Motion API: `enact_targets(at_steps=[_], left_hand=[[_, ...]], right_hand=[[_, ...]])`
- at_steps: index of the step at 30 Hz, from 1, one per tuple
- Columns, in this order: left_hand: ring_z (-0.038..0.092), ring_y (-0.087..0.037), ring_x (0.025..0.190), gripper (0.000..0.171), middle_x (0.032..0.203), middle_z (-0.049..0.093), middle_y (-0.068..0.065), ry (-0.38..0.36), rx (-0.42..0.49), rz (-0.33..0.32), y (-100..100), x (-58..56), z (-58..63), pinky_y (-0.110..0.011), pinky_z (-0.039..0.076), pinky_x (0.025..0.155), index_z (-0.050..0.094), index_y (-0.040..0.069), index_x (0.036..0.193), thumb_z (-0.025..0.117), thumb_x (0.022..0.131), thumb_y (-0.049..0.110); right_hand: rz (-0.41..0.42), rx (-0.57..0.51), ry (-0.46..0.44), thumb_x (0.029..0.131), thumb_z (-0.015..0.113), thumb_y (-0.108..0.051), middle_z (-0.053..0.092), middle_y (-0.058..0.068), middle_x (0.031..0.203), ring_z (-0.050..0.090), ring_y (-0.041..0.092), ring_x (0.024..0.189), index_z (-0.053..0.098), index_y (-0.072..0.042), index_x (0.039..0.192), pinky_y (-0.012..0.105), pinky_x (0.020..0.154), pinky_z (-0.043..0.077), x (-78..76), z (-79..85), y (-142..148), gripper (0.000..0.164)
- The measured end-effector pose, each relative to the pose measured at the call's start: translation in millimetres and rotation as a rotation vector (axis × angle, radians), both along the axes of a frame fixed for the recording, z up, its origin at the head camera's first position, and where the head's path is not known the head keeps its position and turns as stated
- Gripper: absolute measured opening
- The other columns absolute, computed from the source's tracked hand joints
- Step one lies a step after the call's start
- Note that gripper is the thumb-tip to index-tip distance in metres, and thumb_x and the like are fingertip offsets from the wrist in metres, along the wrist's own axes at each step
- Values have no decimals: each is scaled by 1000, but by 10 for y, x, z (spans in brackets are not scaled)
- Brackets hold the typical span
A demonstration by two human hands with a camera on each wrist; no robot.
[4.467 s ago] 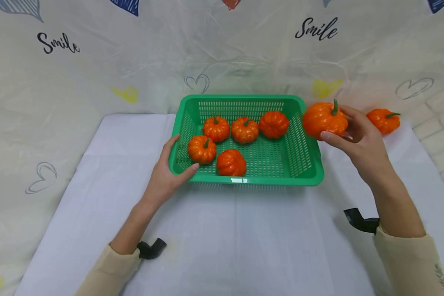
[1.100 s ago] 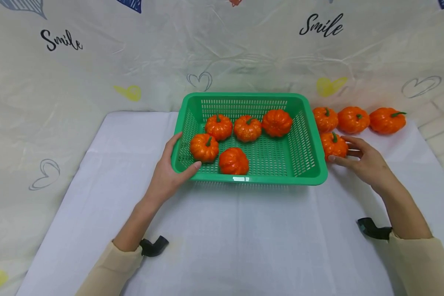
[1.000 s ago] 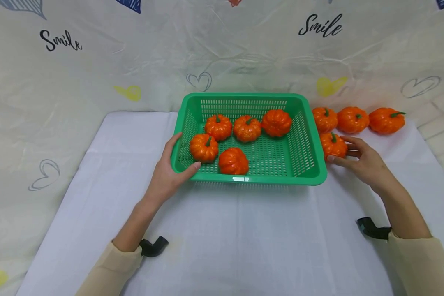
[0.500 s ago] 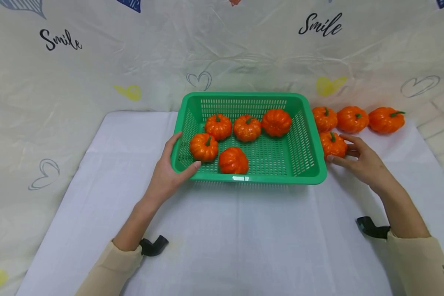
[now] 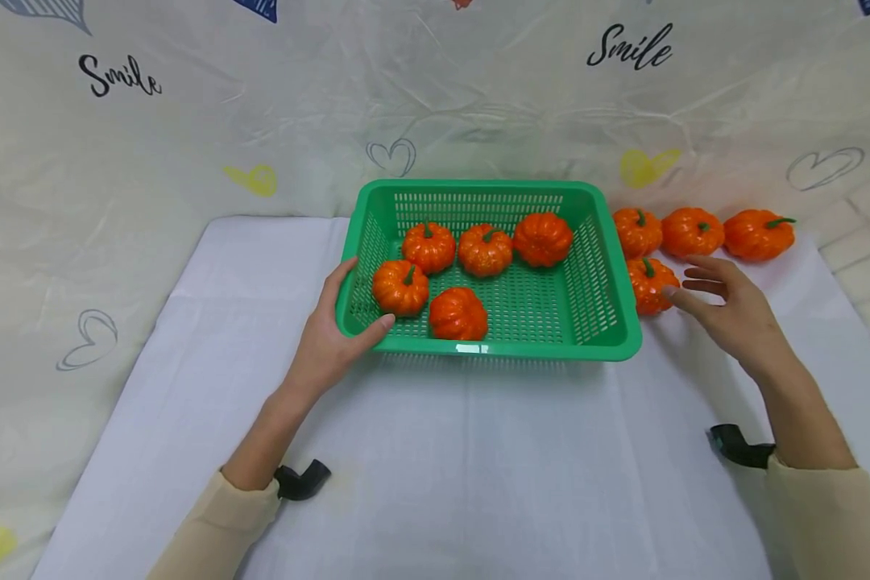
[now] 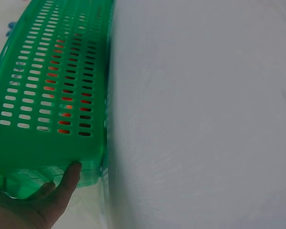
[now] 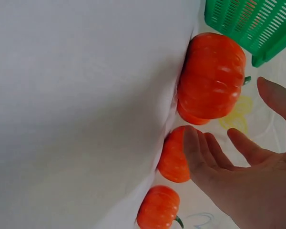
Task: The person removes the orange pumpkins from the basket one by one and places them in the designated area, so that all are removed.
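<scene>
A green plastic basket (image 5: 602, 352) stands on the white-covered table with several small orange toy pumpkins (image 5: 400, 288) inside. My left hand (image 5: 322, 342) holds its near left corner, thumb over the front rim and fingers along the left side; the left wrist view shows fingertips against the end wall. To the right of the basket, one toy pumpkin (image 5: 651, 286) sits in front of a row of three others. Close beside this front pumpkin is my right hand (image 5: 735, 314), fingers spread and holding nothing. In the right wrist view a gap shows between that hand and the front pumpkin (image 7: 214, 76).
The back row has a pumpkin (image 5: 636, 234) by the basket wall, a middle pumpkin (image 5: 692, 234) and a right-hand pumpkin (image 5: 759, 235) with a long green stem. Behind them hangs a pale printed sheet (image 5: 478, 97). White cloth (image 5: 464, 459) covers the table in front of the basket.
Since the oldest frame, the right hand has set pumpkins down beside the basket, extending the row and adding one in front. It has just let go and drawn back rightward. Left hand stays put.
</scene>
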State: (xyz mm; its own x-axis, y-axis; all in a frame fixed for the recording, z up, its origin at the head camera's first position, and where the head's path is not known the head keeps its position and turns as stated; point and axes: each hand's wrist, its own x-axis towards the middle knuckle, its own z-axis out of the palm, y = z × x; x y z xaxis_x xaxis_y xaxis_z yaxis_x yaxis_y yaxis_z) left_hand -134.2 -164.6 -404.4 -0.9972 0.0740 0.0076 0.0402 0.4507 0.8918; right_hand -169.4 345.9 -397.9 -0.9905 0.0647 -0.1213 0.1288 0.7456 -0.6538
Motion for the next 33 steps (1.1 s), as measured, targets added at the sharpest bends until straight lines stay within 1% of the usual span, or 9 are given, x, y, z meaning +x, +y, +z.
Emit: enact_targets(at_steps=[2,3,4,8,12,15,22,29,33], left_hand=[[28,-23,158,91,173,23,7,1,0,0,-4,0,-4,-64,27,126,20,43,163,75,91,50],[28,-23,158,91,173,24,7,1,0,1,-7,1,-7,-63,27,126,21,43,163,75,91,50],[28,-23,158,91,173,24,7,1,0,1,-11,0,-8,-63,27,126,20,43,163,75,91,49],[28,-23,158,90,172,24,7,-1,-3,4,-23,1,-17,-63,27,126,20,44,163,75,91,50],[29,-23,158,90,172,24,7,-2,0,1,-19,2,-17,-64,28,126,20,44,163,75,91,50],[29,-23,158,91,172,24,7,1,4,0,-13,5,-8,-63,28,126,21,44,163,75,91,50],[29,-23,158,91,172,24,7,-3,8,-2,-5,5,2,-64,28,126,20,44,163,75,91,50],[29,-23,158,91,172,25,7,-2,-2,6,-12,12,-2,-63,28,126,21,43,163,75,91,50],[28,-23,158,91,172,25,6,-4,4,-3,-3,4,-1,-64,27,126,20,44,163,75,91,51]], right_hand=[[-16,0,26,104,58,-49,41,25,158,39,45,138,32,-9,162,8,76,46,7,18,-7,75],[-26,-5,37,103,58,-49,42,22,158,40,41,137,34,-9,161,1,72,39,9,23,-14,74],[-35,-14,48,104,58,-49,43,20,156,41,38,137,36,-9,160,-3,72,37,9,27,-19,73],[-67,-41,117,103,60,-46,51,4,144,47,18,127,44,-9,156,-6,76,37,14,46,-56,66],[-86,-79,217,103,63,-39,55,-21,124,48,-2,114,52,-6,149,-6,80,39,33,96,-110,57],[-100,-102,256,103,64,-37,53,-28,124,49,-6,113,56,-8,146,-6,81,40,46,141,-166,52],[-108,-148,330,105,62,-32,48,-32,122,50,-8,113,61,-7,139,-4,84,42,70,203,-301,43],[-71,-241,413,102,68,-20,66,-25,113,61,-8,105,68,-6,128,-1,83,47,64,225,-430,30],[-39,-268,469,101,68,-14,69,-24,110,63,-8,100,69,-1,125,1,82,49,90,259,-500,27]])
